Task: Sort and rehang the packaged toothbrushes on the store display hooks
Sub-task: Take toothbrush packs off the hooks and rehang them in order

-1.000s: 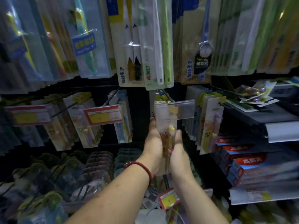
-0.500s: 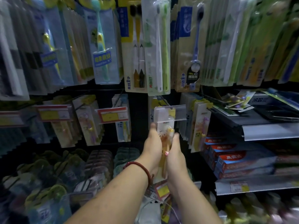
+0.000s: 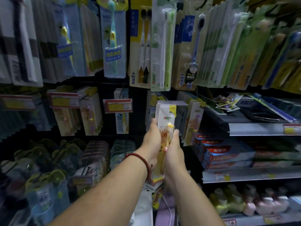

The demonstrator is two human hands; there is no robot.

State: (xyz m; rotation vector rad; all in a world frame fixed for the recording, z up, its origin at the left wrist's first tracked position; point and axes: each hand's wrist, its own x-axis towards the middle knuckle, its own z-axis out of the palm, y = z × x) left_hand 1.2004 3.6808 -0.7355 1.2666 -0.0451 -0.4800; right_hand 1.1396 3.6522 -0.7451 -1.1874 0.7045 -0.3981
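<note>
Your left hand [image 3: 152,141] and right hand [image 3: 174,150] grip one toothbrush pack [image 3: 164,121], fingers curled round its edges. Above your fingertips one clear tag holder [image 3: 180,103] crosses its top; other packs [image 3: 193,124] hang rightward.

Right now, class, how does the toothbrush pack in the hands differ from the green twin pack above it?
Left hand and right hand grip the held pack; the green twin pack hangs untouched. The held pack shows a yellow brush; the green twin pack, white and green brushes. Both are upright.
</note>
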